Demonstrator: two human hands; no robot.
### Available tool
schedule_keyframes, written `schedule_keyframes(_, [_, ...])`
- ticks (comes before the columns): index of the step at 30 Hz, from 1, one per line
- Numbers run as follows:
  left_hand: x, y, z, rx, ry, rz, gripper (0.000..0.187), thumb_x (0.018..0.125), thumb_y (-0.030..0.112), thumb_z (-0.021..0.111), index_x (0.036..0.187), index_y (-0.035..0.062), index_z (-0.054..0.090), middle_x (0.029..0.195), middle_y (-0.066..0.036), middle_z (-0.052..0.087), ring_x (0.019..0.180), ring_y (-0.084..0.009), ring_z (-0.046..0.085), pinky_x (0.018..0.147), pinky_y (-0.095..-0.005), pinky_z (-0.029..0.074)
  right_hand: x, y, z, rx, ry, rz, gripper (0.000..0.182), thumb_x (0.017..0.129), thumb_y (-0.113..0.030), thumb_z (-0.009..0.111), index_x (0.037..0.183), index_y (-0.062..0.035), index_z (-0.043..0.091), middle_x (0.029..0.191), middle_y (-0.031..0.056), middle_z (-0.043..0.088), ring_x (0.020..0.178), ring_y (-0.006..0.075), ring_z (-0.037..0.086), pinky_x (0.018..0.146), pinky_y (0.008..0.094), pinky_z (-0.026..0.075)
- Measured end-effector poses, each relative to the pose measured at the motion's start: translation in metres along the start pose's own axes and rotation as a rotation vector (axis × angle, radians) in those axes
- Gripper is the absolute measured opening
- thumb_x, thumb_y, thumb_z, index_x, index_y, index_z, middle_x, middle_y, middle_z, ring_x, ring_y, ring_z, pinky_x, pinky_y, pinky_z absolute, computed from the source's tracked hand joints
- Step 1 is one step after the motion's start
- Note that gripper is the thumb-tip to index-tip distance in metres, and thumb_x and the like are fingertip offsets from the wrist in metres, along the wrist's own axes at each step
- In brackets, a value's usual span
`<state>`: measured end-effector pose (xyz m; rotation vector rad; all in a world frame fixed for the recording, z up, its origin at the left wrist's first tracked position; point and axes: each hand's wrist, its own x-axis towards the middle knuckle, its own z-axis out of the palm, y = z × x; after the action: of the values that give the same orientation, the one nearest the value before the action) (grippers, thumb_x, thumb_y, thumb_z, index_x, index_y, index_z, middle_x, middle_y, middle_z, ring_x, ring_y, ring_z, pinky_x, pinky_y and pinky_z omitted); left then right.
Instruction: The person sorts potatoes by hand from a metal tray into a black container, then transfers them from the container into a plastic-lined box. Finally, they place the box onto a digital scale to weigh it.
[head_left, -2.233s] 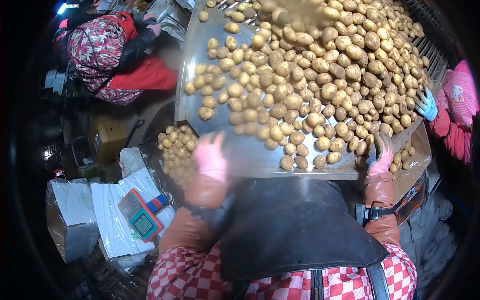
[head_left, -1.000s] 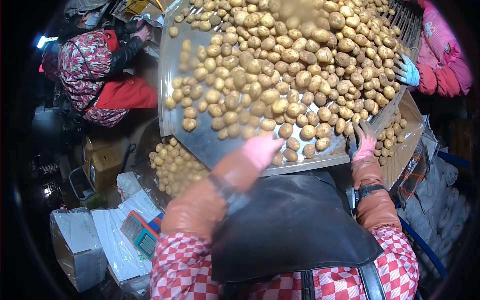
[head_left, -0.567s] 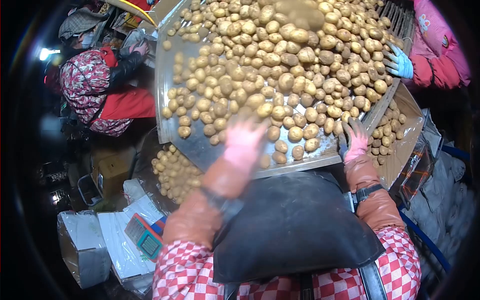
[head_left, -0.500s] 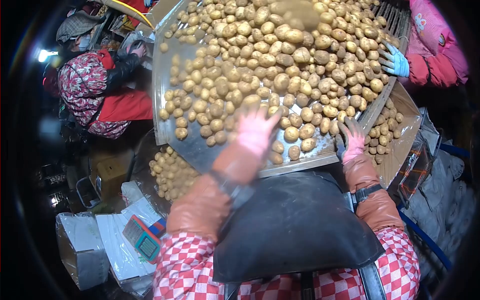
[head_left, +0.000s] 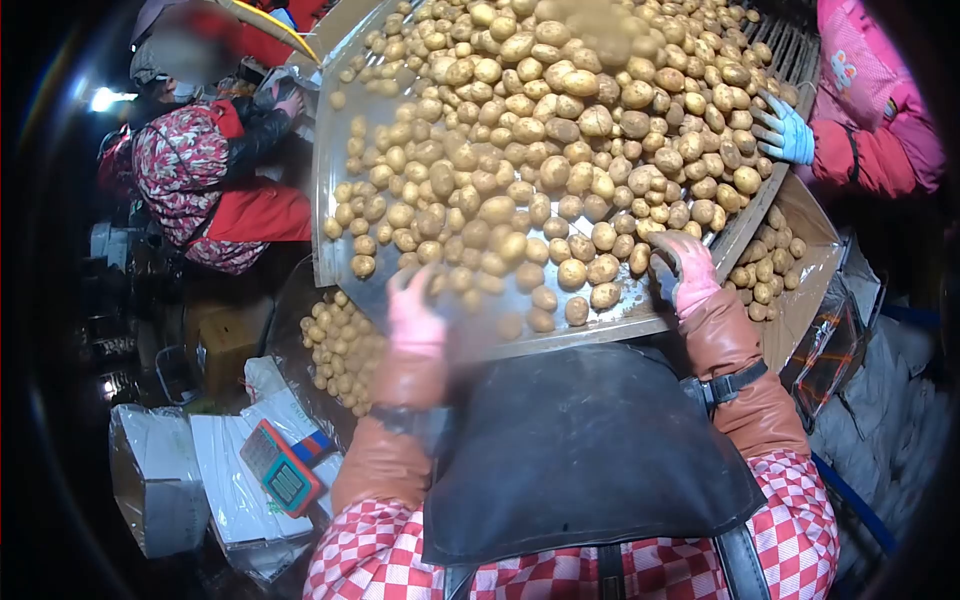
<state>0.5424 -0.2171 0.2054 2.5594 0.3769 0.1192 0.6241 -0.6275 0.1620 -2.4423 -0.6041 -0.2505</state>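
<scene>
A large heap of potatoes [head_left: 560,130] covers the metal table [head_left: 370,295]. My left hand [head_left: 415,310], in a pink glove, is at the near left part of the table, fingers apart, beside loose potatoes; it holds nothing that I can see. Near the table's front right corner is my right hand [head_left: 688,268], also in a pink glove, with its fingers spread and bent beside the nearest potatoes. Both forearms wear brown sleeves.
A box of potatoes [head_left: 770,262] stands at the right, another potato pile [head_left: 342,345] lower left. A co-worker's blue-gloved hand [head_left: 785,130] touches the heap's right edge. Another person [head_left: 190,170] is at the left. A scale [head_left: 285,480] lies on white boxes [head_left: 225,470].
My left hand has moved left and toward me, away from the middle of the potatoes. My right hand has shifted slightly left. Some potatoes near the front have moved.
</scene>
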Motion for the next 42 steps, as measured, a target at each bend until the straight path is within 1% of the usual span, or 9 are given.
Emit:
schedule_keyframes(6, [-0.037, -0.064, -0.036, 0.573, 0.224, -0.215, 0.043, 0.078, 0.018, 0.073, 0.120, 0.0122, 0.067, 0.117, -0.019, 0.059, 0.108, -0.0349, 0.059, 0.098, -0.0416, 0.048, 0.017, -0.012, 0.016, -0.304, -0.488, 0.149, 0.054, 0.082, -0.026, 0.069, 0.134, -0.0177, 0.055, 0.144, 0.0139, 0.045, 0.137, 0.0424, 0.033, 0.116, 0.0494, 0.029])
schedule_keyframes(9, [-0.020, -0.038, 0.004, 0.196, 0.011, 0.217, 0.039, 0.075, 0.011, 0.069, 0.113, 0.0127, 0.070, 0.113, -0.020, 0.064, 0.112, -0.0348, 0.059, 0.098, -0.0411, 0.048, 0.005, -0.014, 0.023, -0.227, -0.386, -0.021, 0.047, 0.081, -0.023, 0.068, 0.126, -0.0188, 0.061, 0.136, 0.0096, 0.054, 0.129, 0.0403, 0.042, 0.110, 0.0494, 0.036])
schedule_keyframes(12, [0.011, 0.030, 0.053, -0.020, -0.010, 0.664, 0.028, 0.076, 0.009, 0.064, 0.105, 0.0102, 0.067, 0.089, -0.011, 0.065, 0.078, -0.0330, 0.063, 0.070, -0.0456, 0.052, 0.011, -0.031, 0.005, -0.112, -0.625, -0.115, 0.041, 0.077, -0.016, 0.067, 0.118, -0.0166, 0.066, 0.127, 0.0076, 0.061, 0.123, 0.0391, 0.047, 0.106, 0.0477, 0.041])
schedule_keyframes(15, [0.026, 0.094, 0.072, 0.110, -0.233, 0.587, 0.035, 0.079, 0.009, 0.062, 0.114, 0.0118, 0.063, 0.100, -0.013, 0.062, 0.090, -0.0313, 0.064, 0.076, -0.0430, 0.053, -0.004, -0.041, 0.008, 0.145, -0.418, -0.299, 0.023, 0.073, -0.012, 0.072, 0.095, -0.0144, 0.072, 0.102, 0.0068, 0.069, 0.102, 0.0298, 0.062, 0.086, 0.0386, 0.053])
schedule_keyframes(19, [0.046, 0.120, 0.118, 0.343, -0.394, 0.466, 0.039, 0.079, 0.007, 0.062, 0.118, 0.0107, 0.059, 0.116, -0.016, 0.058, 0.101, -0.0329, 0.063, 0.081, -0.0440, 0.053, -0.022, -0.038, -0.027, 0.359, -0.494, -0.102, 0.035, 0.079, -0.004, 0.065, 0.113, -0.0079, 0.068, 0.109, 0.0141, 0.068, 0.105, 0.0331, 0.062, 0.095, 0.0415, 0.050])
schedule_keyframes(25, [0.044, 0.148, 0.090, 0.371, -0.670, 0.326, 0.031, 0.082, 0.007, 0.061, 0.113, 0.0084, 0.061, 0.123, -0.019, 0.054, 0.110, -0.0365, 0.057, 0.093, -0.0423, 0.050, -0.072, -0.007, -0.064, 0.344, 0.028, 0.389, 0.023, 0.088, -0.008, 0.064, 0.109, -0.0023, 0.069, 0.104, 0.0159, 0.069, 0.099, 0.0289, 0.066, 0.089, 0.0374, 0.051])
schedule_keyframes(27, [0.042, 0.143, 0.104, 0.367, -0.725, 0.262, 0.032, 0.081, 0.004, 0.063, 0.113, 0.0074, 0.061, 0.124, -0.021, 0.052, 0.113, -0.0372, 0.055, 0.096, -0.0416, 0.049, -0.081, 0.003, -0.067, 0.286, 0.071, 0.372, 0.036, 0.075, 0.003, 0.067, 0.111, -0.0008, 0.068, 0.105, 0.0141, 0.068, 0.101, 0.0262, 0.065, 0.091, 0.0339, 0.051])
schedule_keyframes(34, [0.039, 0.172, 0.080, 0.473, -0.782, 0.222, 0.042, 0.083, 0.014, 0.067, 0.122, 0.0042, 0.055, 0.125, -0.024, 0.050, 0.114, -0.0342, 0.056, 0.100, -0.0391, 0.048, -0.051, 0.023, -0.025, 0.352, 0.117, 0.422, 0.027, 0.089, -0.016, 0.067, 0.115, -0.0097, 0.068, 0.103, 0.0126, 0.069, 0.096, 0.0297, 0.065, 0.089, 0.0357, 0.051])
schedule_keyframes(42, [0.027, 0.131, 0.106, 0.111, -0.447, 0.193, 0.038, 0.086, 0.005, 0.063, 0.124, 0.0032, 0.056, 0.120, -0.022, 0.053, 0.106, -0.0331, 0.061, 0.093, -0.0392, 0.052, 0.029, 0.017, 0.040, -0.500, -0.293, 0.201, 0.031, 0.081, -0.022, 0.065, 0.112, -0.0167, 0.064, 0.112, 0.0075, 0.066, 0.109, 0.0291, 0.059, 0.093, 0.0422, 0.047])
